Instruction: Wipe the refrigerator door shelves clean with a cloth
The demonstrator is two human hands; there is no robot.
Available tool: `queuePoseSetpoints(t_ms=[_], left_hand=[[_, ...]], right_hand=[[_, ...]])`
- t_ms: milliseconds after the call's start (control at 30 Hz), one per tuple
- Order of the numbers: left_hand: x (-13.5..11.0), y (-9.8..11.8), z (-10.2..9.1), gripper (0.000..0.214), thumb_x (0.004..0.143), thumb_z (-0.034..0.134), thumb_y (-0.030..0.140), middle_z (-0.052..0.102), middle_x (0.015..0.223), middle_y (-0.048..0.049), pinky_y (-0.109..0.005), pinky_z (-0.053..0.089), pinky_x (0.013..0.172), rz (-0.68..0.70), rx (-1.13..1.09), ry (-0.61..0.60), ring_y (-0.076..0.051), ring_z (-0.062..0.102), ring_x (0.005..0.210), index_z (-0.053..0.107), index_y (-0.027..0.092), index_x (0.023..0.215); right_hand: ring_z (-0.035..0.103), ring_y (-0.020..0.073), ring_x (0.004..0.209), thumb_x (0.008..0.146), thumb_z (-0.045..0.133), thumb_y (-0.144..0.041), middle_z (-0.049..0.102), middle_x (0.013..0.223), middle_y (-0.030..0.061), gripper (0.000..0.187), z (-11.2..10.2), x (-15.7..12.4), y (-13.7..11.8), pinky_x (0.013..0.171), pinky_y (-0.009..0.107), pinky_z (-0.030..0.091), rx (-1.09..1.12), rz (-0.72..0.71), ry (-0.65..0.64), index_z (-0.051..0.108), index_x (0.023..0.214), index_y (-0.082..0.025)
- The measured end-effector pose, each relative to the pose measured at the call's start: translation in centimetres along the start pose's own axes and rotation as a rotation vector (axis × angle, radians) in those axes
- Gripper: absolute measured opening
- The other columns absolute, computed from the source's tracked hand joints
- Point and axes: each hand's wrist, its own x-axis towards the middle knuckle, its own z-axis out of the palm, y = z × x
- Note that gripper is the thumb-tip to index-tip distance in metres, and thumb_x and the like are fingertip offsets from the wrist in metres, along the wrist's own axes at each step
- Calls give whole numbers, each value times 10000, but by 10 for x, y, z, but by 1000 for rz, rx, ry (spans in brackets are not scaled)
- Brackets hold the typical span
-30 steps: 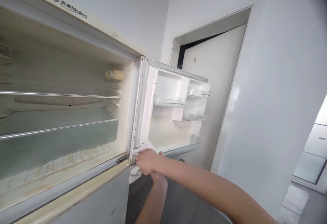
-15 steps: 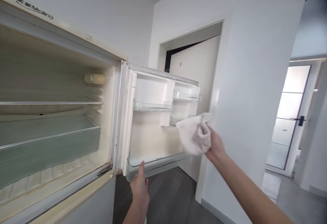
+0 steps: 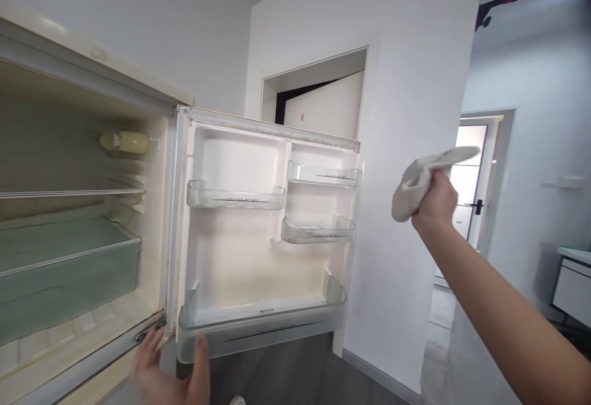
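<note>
A fridge (image 3: 69, 257) fills the left side of the view, its upper compartment standing open with a cream-coloured inside. Its door (image 3: 240, 257) is swung out to the right, so the inner face looks toward the camera. Behind the door a white wall (image 3: 415, 54) runs back to a doorway (image 3: 318, 94), and a second doorway shows farther off on the right.

Inside the fridge, a glass shelf (image 3: 69, 194) sits above a clear drawer (image 3: 64, 276), and a small yellowish lamp cover (image 3: 124, 141) is fixed to the side wall near the top.

On the door, the long bottom rack (image 3: 277, 325) spans the full width. Above it are three smaller clear racks: one on the left (image 3: 235, 196), one at upper right (image 3: 324, 175) and one below that (image 3: 317, 230).

The left hand (image 3: 170, 371) is at the lower edge of the view, fingers spread, thumb pressed against the front of the bottom rack and the other fingers at the corner of the door beside the fridge body.

The right hand (image 3: 434, 202) is raised well to the right of the door, clear of it, fingers closed around a crumpled pale cloth (image 3: 418, 177) that bunches out above and left of the fist.
</note>
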Motion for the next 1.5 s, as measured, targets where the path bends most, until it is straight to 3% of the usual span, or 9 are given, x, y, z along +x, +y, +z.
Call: queuePoseSetpoints(t_ms=[67, 133, 200, 267, 467, 733, 1067, 1367, 1500], left_hand=[[-5, 14, -2, 459, 809, 630, 351, 514, 1359, -256, -612, 382, 1104, 416, 179, -232, -394, 454, 1337, 534, 132, 1202], [-13, 17, -1, 470, 854, 577, 269, 541, 1391, -189, -493, 226, 1223, 722, 349, -413, -297, 420, 1365, 493, 146, 1300], [-22, 10, 1, 557, 844, 591, 282, 613, 1364, -97, -404, 39, 1272, 913, 470, -486, -248, 408, 1354, 456, 168, 1372], [-27, 1, 2, 555, 818, 612, 313, 695, 1276, -32, -386, -41, 1276, 1003, 511, -487, -242, 455, 1291, 499, 194, 1348], [-26, -9, 0, 465, 801, 609, 301, 742, 1177, 13, -364, -37, 1274, 970, 471, -519, -215, 513, 1222, 560, 243, 1260], [-43, -2, 3, 375, 848, 537, 246, 704, 1172, -34, -356, -67, 1260, 715, 389, -565, -225, 415, 1274, 539, 248, 1222], [-32, 5, -2, 401, 759, 625, 169, 702, 1086, -105, -400, -25, 1271, 867, 334, -527, -252, 448, 1220, 569, 158, 1156], [-33, 1, -2, 445, 792, 591, 172, 722, 1157, -47, -380, -19, 1271, 859, 406, -563, -228, 479, 1242, 539, 205, 1232], [-32, 3, 0, 461, 807, 580, 174, 725, 1193, -13, -362, -47, 1269, 863, 451, -592, -211, 500, 1244, 529, 232, 1262]], right_hand=[[541, 116, 731, 866, 567, -289, 561, 743, -23, 189, 21, 6, -1, 652, 236, 476, -67, -82, -88, 622, 697, -224], [515, 124, 711, 885, 560, -290, 542, 720, -20, 229, 45, 10, 0, 649, 252, 463, -104, -121, -163, 595, 668, -226], [506, 125, 699, 876, 578, -285, 528, 695, -24, 232, 66, 12, 4, 650, 258, 456, -92, -97, -240, 580, 656, -213], [530, 126, 718, 851, 616, -306, 539, 700, -33, 198, 78, 11, 9, 662, 256, 466, -20, -37, -327, 594, 690, -192], [620, 152, 835, 844, 623, -412, 660, 865, -8, 249, 67, -11, 24, 732, 276, 538, 257, 132, -462, 672, 924, -181], [645, 142, 910, 797, 666, -400, 682, 879, -18, 212, 23, -45, 50, 788, 258, 553, 256, 214, -307, 662, 863, -198], [601, 152, 1119, 702, 716, -506, 699, 1036, -35, 359, -51, -101, 87, 1005, 291, 468, 93, 259, -291, 699, 943, -241], [639, 123, 911, 637, 760, -524, 703, 925, -35, 386, -133, -164, 138, 743, 197, 509, -54, 467, -247, 683, 877, -232], [645, 137, 941, 633, 763, -519, 718, 927, -42, 379, -157, -190, 157, 732, 196, 517, -137, 538, -212, 691, 880, -242]])
